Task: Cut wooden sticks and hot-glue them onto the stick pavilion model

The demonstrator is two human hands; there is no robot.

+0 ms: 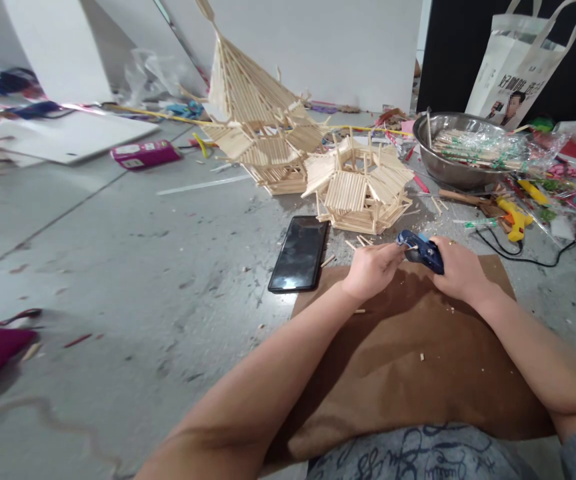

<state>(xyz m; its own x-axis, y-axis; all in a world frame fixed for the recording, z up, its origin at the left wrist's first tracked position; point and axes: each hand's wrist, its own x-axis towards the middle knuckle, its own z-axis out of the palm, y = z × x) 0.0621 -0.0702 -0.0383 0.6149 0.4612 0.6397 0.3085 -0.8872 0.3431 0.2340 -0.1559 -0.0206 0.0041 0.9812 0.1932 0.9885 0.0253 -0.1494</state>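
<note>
My right hand is wrapped round the handles of a dark blue hand cutter, whose head points left. My left hand is closed in a pinch right at the cutter's jaws, on what looks like a thin wooden stick; most of it is hidden by the fingers. Both hands are above the far edge of a brown cloth spread over my lap. Just beyond them stands a small pavilion-like model built of wooden sticks. A taller stick tower with a pointed roof rises behind it.
A black phone lies left of my hands. At the right are a steel bowl of packed sticks, a yellow glue gun with its cord, and a white bag. Purple packs and wood scraps lie on the grey floor.
</note>
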